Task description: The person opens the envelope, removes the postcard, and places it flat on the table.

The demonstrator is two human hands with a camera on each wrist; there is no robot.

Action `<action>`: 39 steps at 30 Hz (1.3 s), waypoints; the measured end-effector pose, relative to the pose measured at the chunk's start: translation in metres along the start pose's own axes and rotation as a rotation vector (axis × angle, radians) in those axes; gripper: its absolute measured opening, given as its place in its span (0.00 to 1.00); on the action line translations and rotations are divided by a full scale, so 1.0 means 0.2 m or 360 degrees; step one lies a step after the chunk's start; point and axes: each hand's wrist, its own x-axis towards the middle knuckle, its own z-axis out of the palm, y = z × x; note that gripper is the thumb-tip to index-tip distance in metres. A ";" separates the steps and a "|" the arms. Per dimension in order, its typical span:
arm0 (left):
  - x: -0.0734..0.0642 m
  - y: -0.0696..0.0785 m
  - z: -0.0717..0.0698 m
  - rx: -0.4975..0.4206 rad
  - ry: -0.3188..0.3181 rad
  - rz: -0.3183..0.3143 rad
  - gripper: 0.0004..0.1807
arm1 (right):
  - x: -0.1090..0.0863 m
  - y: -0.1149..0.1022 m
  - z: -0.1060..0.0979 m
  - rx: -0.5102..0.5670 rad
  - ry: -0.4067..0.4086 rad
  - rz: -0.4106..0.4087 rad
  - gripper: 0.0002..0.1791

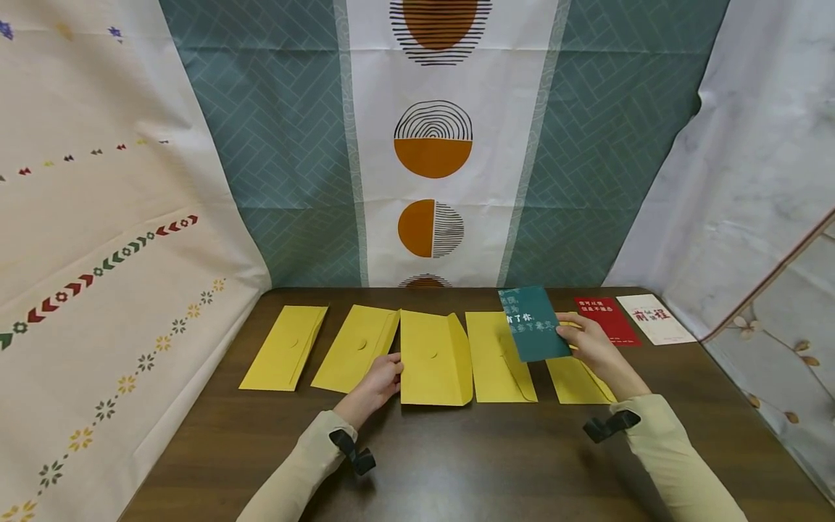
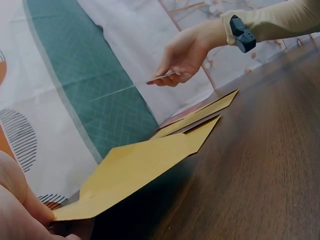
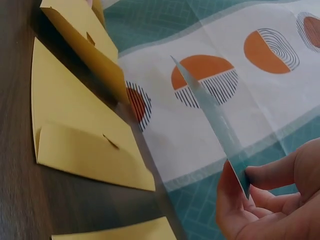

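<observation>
Your right hand [image 1: 591, 348] pinches a teal card [image 1: 531, 325] by its edge; your left hand [image 1: 375, 382], fingertips [image 1: 394, 359] partly hidden, pinches a yellow envelope [image 1: 427, 366].

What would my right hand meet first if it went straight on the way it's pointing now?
Your right hand, with the held teal card leading, would probably meet the patterned backdrop cloth behind the table. It looks raised above the yellow envelopes, but depth is unclear.
</observation>
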 end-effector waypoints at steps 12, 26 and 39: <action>0.02 -0.01 0.00 0.0010 -0.0041 0.0018 0.29 | -0.02 0.08 -0.11 0.0091 -0.0018 0.0009 0.28; 0.01 0.06 0.04 0.0090 -0.0060 0.0055 0.33 | -0.04 0.17 -0.22 0.0145 -0.0030 0.0096 0.29; 0.01 0.08 0.05 0.0127 0.0000 0.0093 0.34 | -0.08 0.21 -0.35 0.0331 0.0034 0.0186 0.30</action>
